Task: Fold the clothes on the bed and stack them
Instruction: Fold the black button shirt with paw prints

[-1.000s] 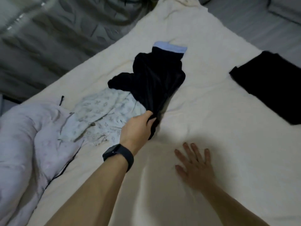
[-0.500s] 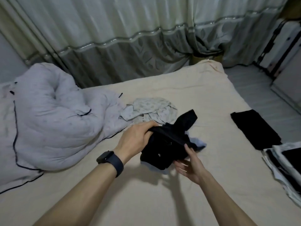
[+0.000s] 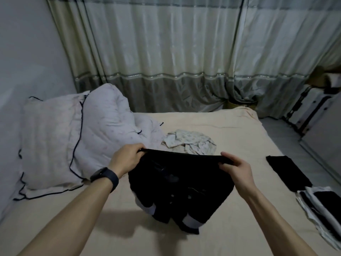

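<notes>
you have the black garment by its top edge. your left hand is curled tight on one corner and your right hand pinches the other, so the edge runs nearly taut between them. the rest hangs in a loose bunch above the near part of the bed, with pale blue panels showing at the bottom.

it looks light and thoroughly soft. it sags as soon as it leaves your fingers, so it will not hold a shape by itself and should drape wherever it is set down. the fabric seems matte rather than slick, and a firm pinch at the hem or waistband corners ought to be enough. i judge those two corners the right place to hold, since they let the cloth fall flat and square. a grip in the middle would only bunch it. nothing about it looks fragile, though the small buttons or studs near the lower part could snag.

no basket or box holds the clothes. a folded black piece lies bare on the bed to your right, and a stack of folded pieces sits just nearer at the edge. a crumpled patterned garment waits behind, beside the duvet. the pale cases by the wall are shut, and i cannot tell what is inside.
</notes>
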`<state>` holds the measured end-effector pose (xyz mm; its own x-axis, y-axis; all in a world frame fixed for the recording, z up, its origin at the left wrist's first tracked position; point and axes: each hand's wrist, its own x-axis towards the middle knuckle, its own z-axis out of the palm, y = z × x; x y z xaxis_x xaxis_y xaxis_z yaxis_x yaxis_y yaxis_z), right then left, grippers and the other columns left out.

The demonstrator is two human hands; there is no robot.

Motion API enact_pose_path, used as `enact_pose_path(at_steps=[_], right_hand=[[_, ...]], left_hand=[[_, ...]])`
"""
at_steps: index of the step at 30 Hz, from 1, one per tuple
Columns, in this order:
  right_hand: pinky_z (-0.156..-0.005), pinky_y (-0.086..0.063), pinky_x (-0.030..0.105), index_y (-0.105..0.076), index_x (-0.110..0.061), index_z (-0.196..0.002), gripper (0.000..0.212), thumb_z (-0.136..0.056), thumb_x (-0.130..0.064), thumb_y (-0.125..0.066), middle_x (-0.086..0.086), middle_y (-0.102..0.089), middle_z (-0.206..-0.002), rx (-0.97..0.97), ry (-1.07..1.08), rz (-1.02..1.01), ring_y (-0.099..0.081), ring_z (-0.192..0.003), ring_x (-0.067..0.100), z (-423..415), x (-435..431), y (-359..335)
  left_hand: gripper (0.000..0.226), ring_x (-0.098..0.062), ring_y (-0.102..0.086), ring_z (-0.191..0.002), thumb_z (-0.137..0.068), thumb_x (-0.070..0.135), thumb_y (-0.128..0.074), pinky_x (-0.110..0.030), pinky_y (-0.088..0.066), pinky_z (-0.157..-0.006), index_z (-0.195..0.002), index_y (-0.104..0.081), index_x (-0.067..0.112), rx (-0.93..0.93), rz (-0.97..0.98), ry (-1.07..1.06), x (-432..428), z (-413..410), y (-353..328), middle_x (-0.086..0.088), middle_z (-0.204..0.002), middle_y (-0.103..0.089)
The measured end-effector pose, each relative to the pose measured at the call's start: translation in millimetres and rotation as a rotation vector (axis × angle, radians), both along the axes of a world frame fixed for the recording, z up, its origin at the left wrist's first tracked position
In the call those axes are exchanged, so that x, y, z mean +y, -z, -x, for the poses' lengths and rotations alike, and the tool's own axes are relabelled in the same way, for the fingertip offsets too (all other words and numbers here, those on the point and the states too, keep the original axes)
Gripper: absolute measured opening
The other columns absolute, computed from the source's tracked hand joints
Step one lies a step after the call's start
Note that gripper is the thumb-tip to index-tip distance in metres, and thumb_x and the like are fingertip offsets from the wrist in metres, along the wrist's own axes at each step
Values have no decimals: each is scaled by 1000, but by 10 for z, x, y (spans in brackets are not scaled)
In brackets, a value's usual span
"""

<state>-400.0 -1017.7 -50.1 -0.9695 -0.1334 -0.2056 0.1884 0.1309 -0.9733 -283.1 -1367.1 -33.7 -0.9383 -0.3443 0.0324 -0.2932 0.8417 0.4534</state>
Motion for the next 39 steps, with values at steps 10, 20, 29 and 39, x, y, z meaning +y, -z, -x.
enact_pose_path(at_steps=[10, 20, 29, 39], right_hand=[[-76, -59, 37, -80, -22, -91, 7, -85, -18, -80, 1, -78, -76, 258, -183, -267, -76, -78, 18, -116, -253, -592], [-99, -49, 32, -40, -38, -151, 74, -87, -48, -76, -15, -58, -126, 330, 17, -250, -61, -111, 5, -67, -14, -644], [-93, -55, 42, -70, -28, -117, 34, -85, -39, -74, -8, -74, -106, 430, -398, -233, -70, -98, 10, -53, -436, -984], [-67, -45, 29, -72, -10, -90, 8, -89, -17, -75, 2, -68, -78, 435, -285, -147, -63, -75, 11, 169, -164, -1432]], left_hand=[[28, -35, -62, -110, -103, 31, -49, -43, -50, -93, -112, -67, 11, 99, -97, -65, 27, 198, -125, -14, -116, -70], [64, -10, -57, -58, -96, 61, -54, -24, -40, -55, -80, -66, -1, 144, -486, 146, 457, 668, -1126, -1, -64, -58], [52, -9, -40, -57, -96, 57, -57, -29, -30, -58, -62, -49, 20, 116, -480, 423, 1097, 1097, -1515, 1, -61, -43], [43, 0, -58, -63, -91, 60, -62, -14, -38, -54, -77, -71, 20, 306, -138, 252, 914, 1319, -1740, 7, -66, -65]])
